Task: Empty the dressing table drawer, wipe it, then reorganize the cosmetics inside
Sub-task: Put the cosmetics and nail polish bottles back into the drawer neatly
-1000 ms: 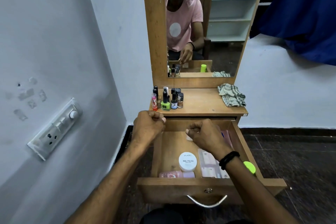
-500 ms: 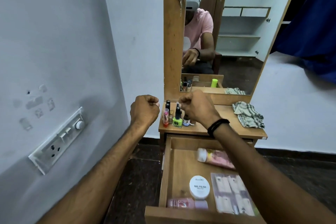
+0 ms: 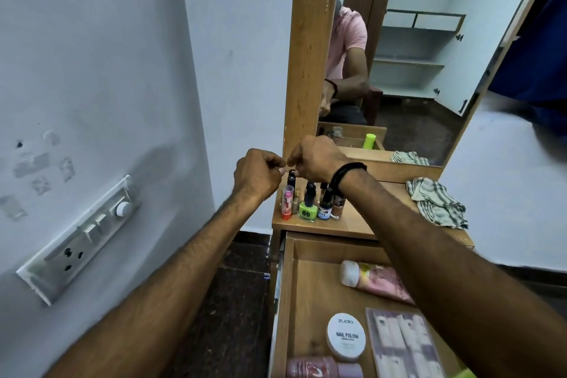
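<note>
Left hand (image 3: 257, 176): fingers curled, tips close to the right hand's; whether they hold anything, I cannot tell.
Right hand (image 3: 313, 159): fingers curled just above a black-capped bottle (image 3: 291, 182); grip unclear.
Bottles: clustered on the worktop (image 3: 368, 218), left side.
Drawer (image 3: 288, 301): open, holding a pink tube (image 3: 380, 282), white jar (image 3: 346, 336) and clear packet (image 3: 402, 344).

Black multi-strand band (image 3: 348, 173) round right wrist. Both forearms (image 3: 196, 258) bare. In mirror (image 3: 429, 86): pink short-sleeved shirt (image 3: 346, 40), dark trousers (image 3: 346, 115).
</note>
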